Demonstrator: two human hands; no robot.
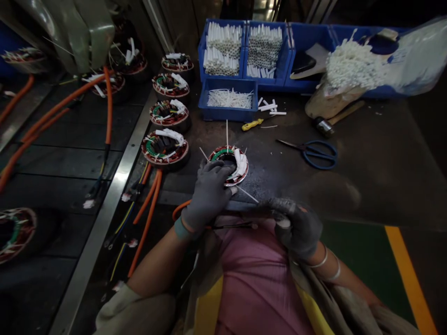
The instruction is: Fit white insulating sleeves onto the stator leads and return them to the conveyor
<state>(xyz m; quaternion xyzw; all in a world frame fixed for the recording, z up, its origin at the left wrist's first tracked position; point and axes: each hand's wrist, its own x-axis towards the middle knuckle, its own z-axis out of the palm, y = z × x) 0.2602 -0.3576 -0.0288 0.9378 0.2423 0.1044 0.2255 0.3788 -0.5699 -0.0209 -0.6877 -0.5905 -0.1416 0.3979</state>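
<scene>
A motor stator (241, 170) with red windings, a green ring and white sleeving lies near the bench's front edge. Over its left and front side rests my left hand (211, 193), in a grey glove, gripping the rim with some fingers hidden inside the bore. From the stator's front a thin white cable tie (247, 193) runs out taut towards my right hand (296, 225), also gloved, whose closed fingers pinch its tail end. Other cable tie tails (227, 132) stick up from the stator's far and left side.
Several finished-looking stators (165, 148) with orange cables (150, 218) stand in a row at left. Behind are blue bins (267, 83) of white tubes and a small blue tray (228, 114) of cable ties. Scissors (319, 154), a yellow-handled tool (252, 124) and a hammer (324, 125) lie on the bench.
</scene>
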